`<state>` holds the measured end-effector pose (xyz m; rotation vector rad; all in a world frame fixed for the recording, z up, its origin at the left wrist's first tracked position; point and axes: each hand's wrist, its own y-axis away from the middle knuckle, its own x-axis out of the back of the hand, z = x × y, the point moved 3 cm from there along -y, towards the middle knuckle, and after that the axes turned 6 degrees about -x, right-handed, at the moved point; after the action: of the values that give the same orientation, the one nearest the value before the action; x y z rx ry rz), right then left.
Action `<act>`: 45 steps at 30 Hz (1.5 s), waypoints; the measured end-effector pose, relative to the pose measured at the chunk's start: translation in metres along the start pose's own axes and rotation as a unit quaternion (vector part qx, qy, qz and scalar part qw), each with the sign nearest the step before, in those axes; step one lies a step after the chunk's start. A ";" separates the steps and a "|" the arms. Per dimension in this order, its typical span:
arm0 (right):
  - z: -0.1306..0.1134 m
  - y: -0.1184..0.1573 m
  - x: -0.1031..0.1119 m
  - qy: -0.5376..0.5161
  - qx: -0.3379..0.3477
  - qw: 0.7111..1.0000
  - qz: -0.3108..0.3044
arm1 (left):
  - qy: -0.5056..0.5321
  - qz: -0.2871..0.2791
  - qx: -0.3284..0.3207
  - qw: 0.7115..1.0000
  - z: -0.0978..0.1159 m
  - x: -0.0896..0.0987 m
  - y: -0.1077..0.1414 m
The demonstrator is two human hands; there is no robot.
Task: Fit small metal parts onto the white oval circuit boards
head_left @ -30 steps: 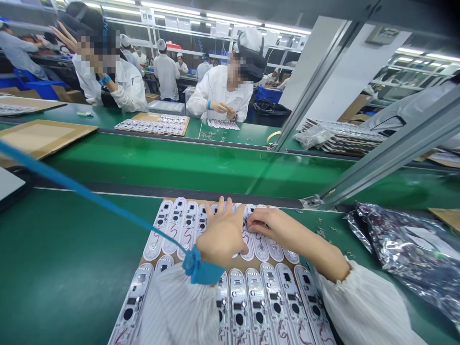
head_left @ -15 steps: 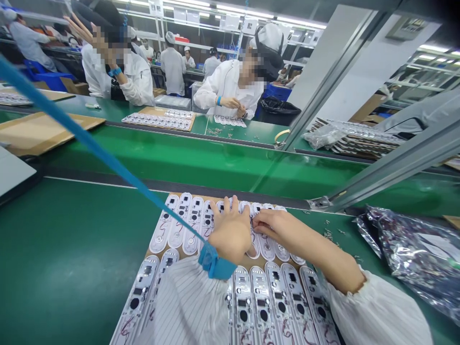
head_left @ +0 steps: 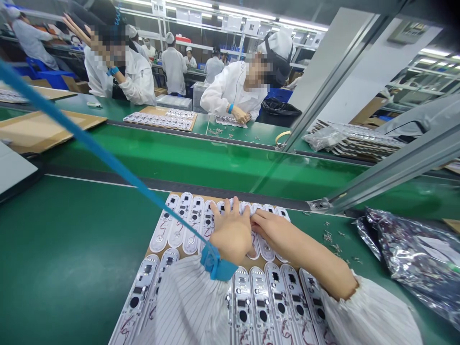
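Two rows of long white rounded casings with circuit boards (head_left: 196, 215) lie on a brown cardboard sheet (head_left: 157, 253), many showing thin red wires and black round parts. My left hand (head_left: 232, 232) rests with spread fingers across the middle of the far row, a blue wrist strap (head_left: 217, 262) around its wrist. Just right of it, my right hand (head_left: 268, 225) is bent down over the same row, fingertips pressed together at a casing. Whatever those fingertips hold is hidden beneath the hand. My sleeves cover part of the near row.
A blue cord (head_left: 108, 158) runs from the strap to the upper left. Small metal bits (head_left: 328, 237) lie scattered at right, beside a shiny plastic bag (head_left: 413, 254). Behind a green strip (head_left: 179, 153), a co-worker (head_left: 233, 86) bends over similar boards. A metal post (head_left: 334, 76) slants at right.
My right hand has shifted slightly left, closer to my left hand, and its forearm has lowered a little. The left hand stays in place. The co-worker's hands have moved down onto the boards.
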<state>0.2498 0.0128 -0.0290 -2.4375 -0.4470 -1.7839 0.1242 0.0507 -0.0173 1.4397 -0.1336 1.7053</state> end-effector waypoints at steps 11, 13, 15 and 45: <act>-0.008 0.002 0.006 0.001 -0.033 0.999 -0.023 | -0.001 0.012 -0.002 1.000 0.000 -0.001 0.001; -0.005 0.006 0.021 -0.008 -0.034 0.999 -0.027 | 0.002 0.002 0.001 1.000 0.000 0.001 0.001; 0.007 0.015 0.042 -0.033 -0.048 0.998 0.003 | 0.005 -0.011 0.005 1.000 0.000 0.002 0.002; 0.181 0.110 0.012 -0.053 -0.319 0.900 0.291 | -0.055 -0.020 0.056 0.997 0.007 0.018 0.008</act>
<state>0.4508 -0.0463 -0.0631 -2.6194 0.9250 -1.6810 0.1256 0.0513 0.0034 1.6096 -0.0700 1.6231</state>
